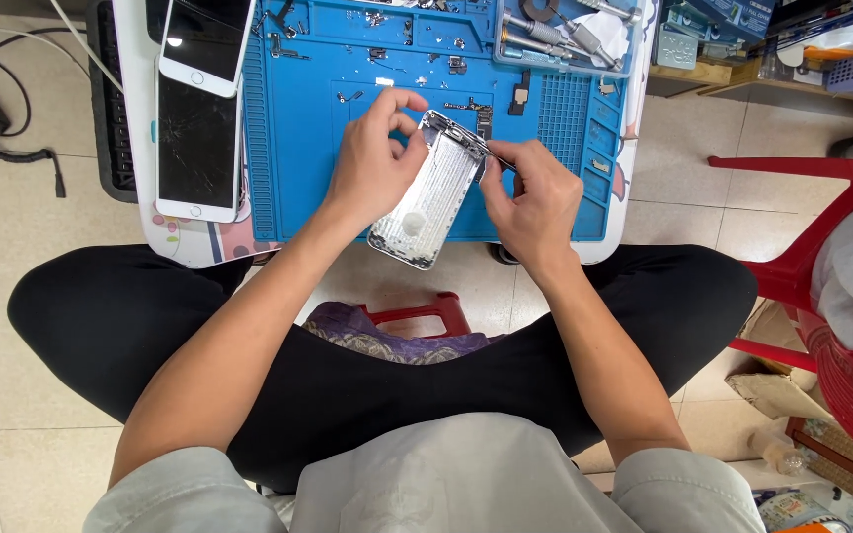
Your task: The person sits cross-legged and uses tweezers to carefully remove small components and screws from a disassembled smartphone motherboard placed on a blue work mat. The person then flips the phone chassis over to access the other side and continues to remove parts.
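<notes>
Two hands are meeting over the near edge of the worktop (634, 212), and between them I am holding a stripped silver phone housing (431, 192), open side up. In this single head view my left hand (372, 168) is cupping the housing along its left flank, thumb and forefinger curling over the upper corner, fingers (402, 104) clamped on the rim so the shell is not twisting while I am working at it. My right hand (535, 202) is pinching a thin dark tool (498, 156), probably tweezers though it is too small to tell for sure, with the fingers pressed together on it and the tip touching the housing's upper right edge. I am keeping the shell raised just above the blue repair mat (318, 118) and tilted toward my face, judging that this is giving me light into the top corner. Its long axis is running diagonally, upper end pointing away from me and to the right, lower end pointing back toward my left knee and hanging past the worktop's edge. Small screws and parts are lying scattered on the mat beyond. Two white phones (199, 128) are resting well apart to the left, one with a cracked screen, and a clear tray of tools (565, 39) is sitting at the far right.
</notes>
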